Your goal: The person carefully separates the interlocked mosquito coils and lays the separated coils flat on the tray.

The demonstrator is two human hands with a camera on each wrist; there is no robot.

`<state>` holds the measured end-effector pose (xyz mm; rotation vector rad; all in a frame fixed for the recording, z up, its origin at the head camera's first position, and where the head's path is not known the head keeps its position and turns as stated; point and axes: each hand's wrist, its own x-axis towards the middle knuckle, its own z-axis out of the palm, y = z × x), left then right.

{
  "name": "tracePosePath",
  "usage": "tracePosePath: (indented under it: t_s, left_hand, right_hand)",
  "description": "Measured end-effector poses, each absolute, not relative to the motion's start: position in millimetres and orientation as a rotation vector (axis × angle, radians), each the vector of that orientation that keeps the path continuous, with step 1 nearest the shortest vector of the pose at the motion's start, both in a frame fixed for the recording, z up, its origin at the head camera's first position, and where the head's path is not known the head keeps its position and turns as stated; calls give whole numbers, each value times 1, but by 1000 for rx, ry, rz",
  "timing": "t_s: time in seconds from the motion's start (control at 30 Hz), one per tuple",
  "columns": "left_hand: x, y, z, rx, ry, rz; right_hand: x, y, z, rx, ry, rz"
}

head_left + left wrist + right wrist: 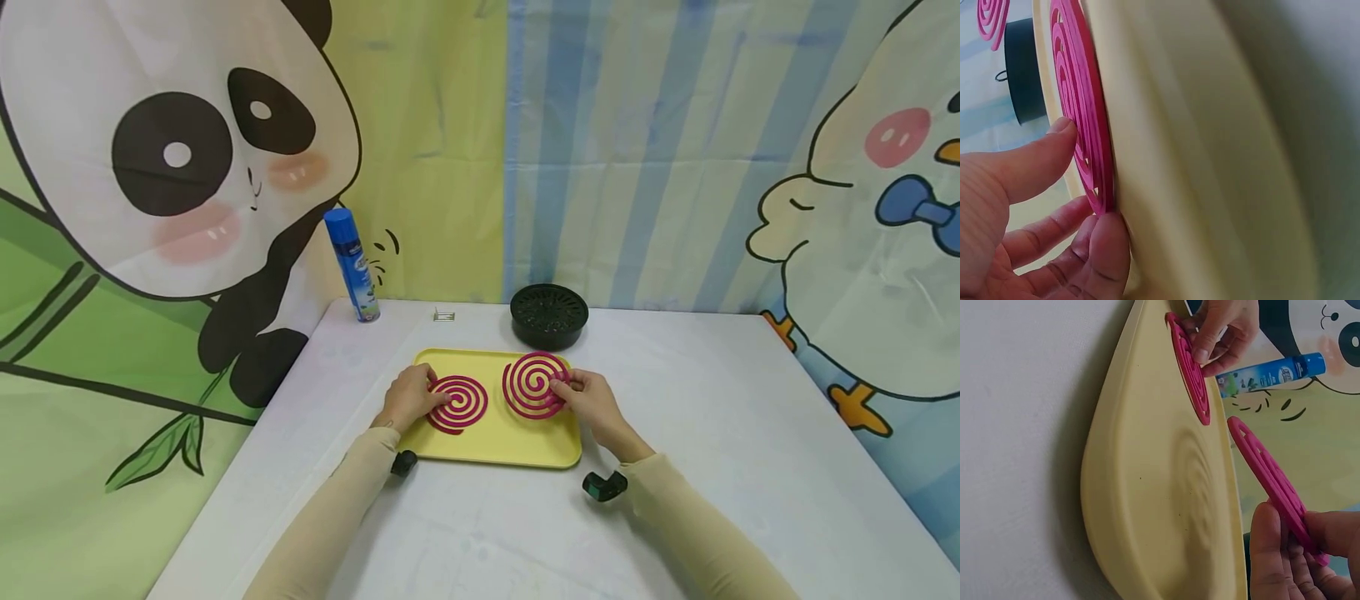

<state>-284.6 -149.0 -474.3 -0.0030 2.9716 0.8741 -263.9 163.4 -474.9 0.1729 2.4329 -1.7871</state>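
A yellow tray (pixel 502 450) lies on the white table with two pink spiral mosquito coils over it. My left hand (pixel 408 396) grips the left mosquito coil (pixel 1088 106), thumb on its face and fingers at its lower edge; this coil lies close against the tray. Above the tray's right side, my right hand (pixel 596 408) pinches the other mosquito coil (pixel 1272 478) between thumb and fingers. That coil is raised and tilted, and its shadow falls on the tray.
Behind the tray's right part stands a round black container (pixel 549 317) with a slotted top. A small metal stand (pixel 444 316) sits at the back, and a blue spray can (pixel 354 267) stands at the back left. A cartoon-printed curtain (pixel 637 167) hangs behind the table.
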Motion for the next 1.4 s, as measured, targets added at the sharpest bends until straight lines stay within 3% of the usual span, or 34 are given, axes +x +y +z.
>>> tracePosePath:
  t_s: [0.2,0.53,0.73,1.4]
  left_hand:
    - [-282,-147,-473,65,3032,845]
    - [-273,-134,-465,407,2873,1085]
    - [-272,-131,-467,542,2812,983]
    - [-271,-150,-475,427,2826,997]
  right_hand:
    - [-262,160,-476,172,2426,-1769]
    - [-262,157,-478,136,2421,-1774]
    - [-262,154,-481,127,2436,-1768]
    - [-259,147,-487,101,2433,-1740]
